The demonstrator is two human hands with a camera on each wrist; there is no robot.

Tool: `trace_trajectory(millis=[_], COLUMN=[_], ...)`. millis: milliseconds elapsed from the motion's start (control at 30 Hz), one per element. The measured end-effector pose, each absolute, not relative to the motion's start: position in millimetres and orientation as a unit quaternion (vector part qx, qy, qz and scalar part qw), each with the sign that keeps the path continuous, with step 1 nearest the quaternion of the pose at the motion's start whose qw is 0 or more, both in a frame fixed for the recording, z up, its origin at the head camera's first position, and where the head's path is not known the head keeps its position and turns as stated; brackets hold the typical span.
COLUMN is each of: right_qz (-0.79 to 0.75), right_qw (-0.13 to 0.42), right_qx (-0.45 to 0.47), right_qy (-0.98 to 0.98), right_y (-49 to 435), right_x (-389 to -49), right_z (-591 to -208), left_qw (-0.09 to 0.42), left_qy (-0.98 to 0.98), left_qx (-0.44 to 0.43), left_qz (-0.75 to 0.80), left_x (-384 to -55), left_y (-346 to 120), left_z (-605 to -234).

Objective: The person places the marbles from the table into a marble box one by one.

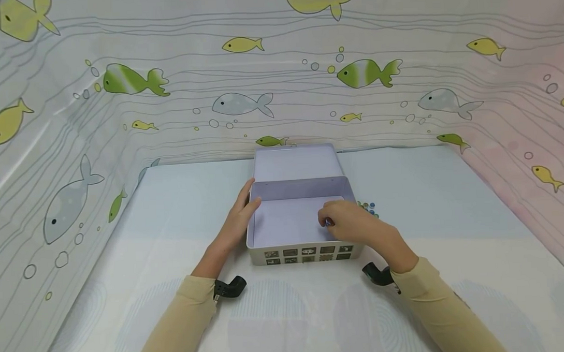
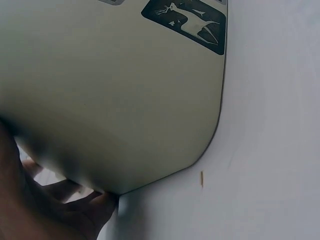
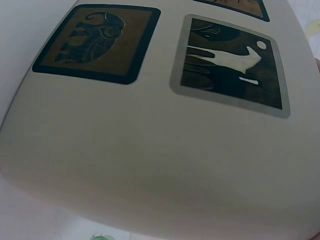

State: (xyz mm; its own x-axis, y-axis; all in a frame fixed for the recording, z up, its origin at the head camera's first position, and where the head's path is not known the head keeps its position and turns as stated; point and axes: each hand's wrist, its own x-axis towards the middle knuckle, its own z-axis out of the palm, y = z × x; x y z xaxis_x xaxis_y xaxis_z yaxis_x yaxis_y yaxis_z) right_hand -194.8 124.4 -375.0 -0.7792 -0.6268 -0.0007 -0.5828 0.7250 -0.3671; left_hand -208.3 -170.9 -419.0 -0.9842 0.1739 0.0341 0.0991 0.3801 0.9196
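A pale metal box (image 1: 289, 255) with small animal pictures on its front stands with its hinged lid (image 1: 296, 162) tipped back. My left hand (image 1: 237, 219) grips the left side wall, thumb at the rim and fingers along the outside. In the left wrist view, the fingers (image 2: 65, 210) curve around the lower edge of the box's wall (image 2: 125, 100). Inside the right part of the box, my right hand (image 1: 351, 221) has curled fingers and pinches a small bluish marble (image 1: 329, 223), mostly hidden by the fingertips. The box wall (image 3: 150, 150) fills the right wrist view.
Several small coloured marbles (image 1: 372, 208) lie on the table just right of the box, partly behind my right hand. One green marble (image 3: 101, 238) shows at the bottom of the right wrist view. A fish-patterned sheet (image 1: 283, 67) rises behind and at both sides.
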Motion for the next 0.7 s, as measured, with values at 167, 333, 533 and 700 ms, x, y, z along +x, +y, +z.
trace_trajectory(millis=[167,333,533,700], right_qz=[-0.176,-0.174,-0.182,-0.194], right_qw=[0.060,0.054,0.055,0.062], right_qx=[-0.323,-0.325,-0.323,-0.325], right_qy=[0.928,0.928,0.927,0.924], right_y=[124,124,124,126], right_x=[-192,-192,-194,-193], right_z=[-373,-373,-377,-375], left_qw=[0.048,0.059,0.044,0.027], left_qy=[0.830,0.831,0.831,0.832], left_qx=[0.076,0.074,0.079,0.088], left_qz=[0.551,0.547,0.549,0.547], left_x=[-206,-194,-199,-208], left_y=[-170,-165,-167,-170], left_z=[-412,-391,-403,-421])
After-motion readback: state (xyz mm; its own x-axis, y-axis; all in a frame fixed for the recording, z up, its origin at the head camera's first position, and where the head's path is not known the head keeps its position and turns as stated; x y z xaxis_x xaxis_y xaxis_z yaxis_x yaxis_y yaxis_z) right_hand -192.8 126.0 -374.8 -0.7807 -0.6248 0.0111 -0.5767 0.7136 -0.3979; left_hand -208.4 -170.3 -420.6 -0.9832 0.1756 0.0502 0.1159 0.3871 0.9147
